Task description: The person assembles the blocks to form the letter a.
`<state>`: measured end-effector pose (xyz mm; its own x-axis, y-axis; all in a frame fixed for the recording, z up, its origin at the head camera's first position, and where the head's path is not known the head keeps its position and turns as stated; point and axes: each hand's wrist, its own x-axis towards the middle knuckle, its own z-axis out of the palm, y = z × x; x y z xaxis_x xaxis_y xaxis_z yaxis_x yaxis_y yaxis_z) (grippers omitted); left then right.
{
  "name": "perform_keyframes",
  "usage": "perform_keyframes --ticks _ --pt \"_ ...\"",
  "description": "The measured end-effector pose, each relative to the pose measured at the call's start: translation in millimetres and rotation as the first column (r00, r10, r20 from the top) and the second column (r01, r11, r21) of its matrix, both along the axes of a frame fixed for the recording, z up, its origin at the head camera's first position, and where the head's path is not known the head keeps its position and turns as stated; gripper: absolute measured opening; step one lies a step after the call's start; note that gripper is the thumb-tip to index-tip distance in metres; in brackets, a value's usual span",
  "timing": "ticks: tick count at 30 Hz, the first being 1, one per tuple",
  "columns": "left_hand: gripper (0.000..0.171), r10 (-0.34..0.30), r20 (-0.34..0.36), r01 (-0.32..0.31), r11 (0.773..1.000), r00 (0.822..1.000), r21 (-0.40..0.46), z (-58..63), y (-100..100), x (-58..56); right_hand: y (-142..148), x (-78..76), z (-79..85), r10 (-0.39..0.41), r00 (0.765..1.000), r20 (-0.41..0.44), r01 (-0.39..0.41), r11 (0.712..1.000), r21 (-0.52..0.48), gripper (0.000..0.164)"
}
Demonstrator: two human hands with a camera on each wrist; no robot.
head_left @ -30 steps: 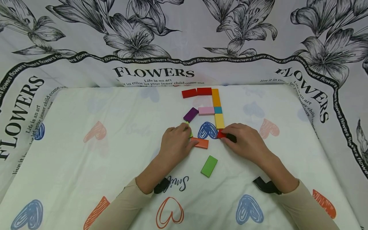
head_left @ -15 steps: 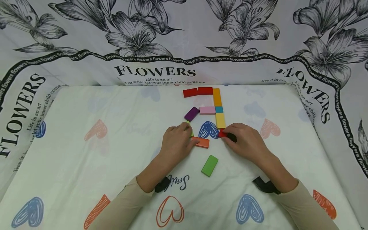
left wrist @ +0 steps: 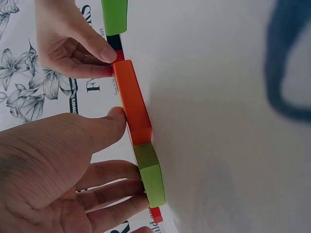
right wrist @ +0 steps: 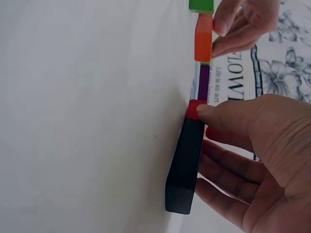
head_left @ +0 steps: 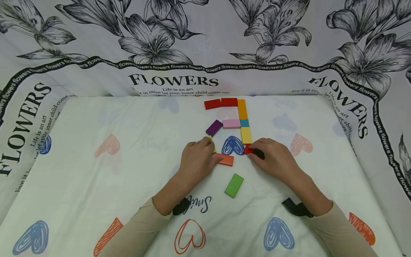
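Note:
My left hand [head_left: 196, 157] lies at the left end of an orange block [head_left: 226, 160]. In the left wrist view its thumb touches that block, while its fingers rest against a light green block [left wrist: 153, 182], mostly hidden in the head view. My right hand [head_left: 276, 157] pinches a small red block [right wrist: 194, 109] between thumb and forefinger, just below a yellow block [head_left: 245, 135]. A black block [right wrist: 183, 162] stretches from the red one beneath the other fingers. Nearer to me, a green block [head_left: 234, 185] lies slanted and apart.
Further back, two red blocks [head_left: 229, 102], an amber block [head_left: 242, 109], a teal block [head_left: 244, 123], a pink block [head_left: 231, 124] and a purple block [head_left: 214, 127] form a joined outline. All lie on a white heart-print cloth [head_left: 154, 171]; flower-print fabric [head_left: 179, 35] lies behind.

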<state>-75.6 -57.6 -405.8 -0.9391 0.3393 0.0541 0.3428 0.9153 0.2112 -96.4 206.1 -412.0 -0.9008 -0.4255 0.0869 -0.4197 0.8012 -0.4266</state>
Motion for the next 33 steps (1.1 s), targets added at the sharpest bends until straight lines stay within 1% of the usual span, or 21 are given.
perform_keyframes --ticks 8,15,22,27,33 --pt "0.043 0.006 -0.002 -0.006 1.0 1.0 0.0 1.0 0.7 0.4 5.7 -1.7 6.4 0.028 0.999 0.021 -0.028 1.0 -0.006 0.029" --pt "0.05 0.025 0.01 -0.025 0.999 1.0 0.026 -2.6 -3.6 1.9 4.3 -1.4 3.5 0.023 0.999 0.026 -0.023 1.0 -0.009 0.029" --pt "0.051 -0.006 -0.025 0.006 1.0 1.0 0.009 -2.7 -6.1 -1.2 4.2 -2.4 1.9 0.011 0.999 0.032 -0.011 1.0 -0.004 0.03" --pt "0.051 -0.013 -0.01 0.013 1.0 1.0 -0.016 -2.6 -8.3 -2.2 4.2 -3.9 2.5 0.022 1.0 0.018 -0.022 1.0 -0.006 0.03" --pt "0.049 -0.034 0.01 0.034 0.999 0.999 -0.017 -3.0 -10.2 -6.0 6.3 -3.0 1.9 0.019 1.0 0.02 -0.018 1.0 -0.01 0.03"
